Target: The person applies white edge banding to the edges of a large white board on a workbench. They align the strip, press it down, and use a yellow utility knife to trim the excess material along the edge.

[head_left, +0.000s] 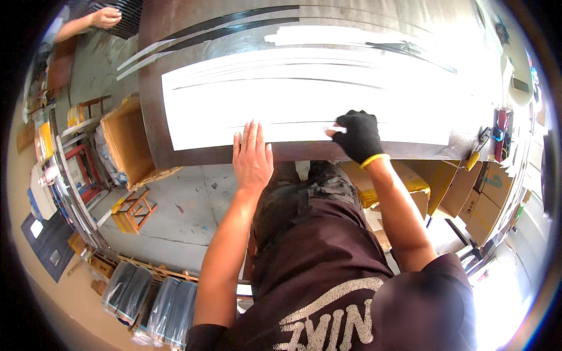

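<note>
A long white sheet (pixel 281 102) lies along the near edge of a dark table (pixel 153 117). My bare left hand (pixel 253 158) rests flat on the sheet's near edge, fingers stretched out and pointing away from me. To its right, my right hand (pixel 358 136) wears a black glove with a yellow cuff and is closed over the sheet near the same edge. A small whitish thing shows at its thumb side, too overexposed to name. Thin dark lines run lengthwise across the sheet. Beyond it lie long narrow strips (pixel 234 26), dark and pale, some overhanging the table's left end.
A yellow-handled tool (pixel 473 160) is at the table's right corner. An open cardboard box (pixel 137 140) and a small wooden stool (pixel 136 212) stand at left. More cartons (pixel 492 187) sit at right. Another person's hand (pixel 106 17) is at far left beside a black mesh crate (pixel 127 17).
</note>
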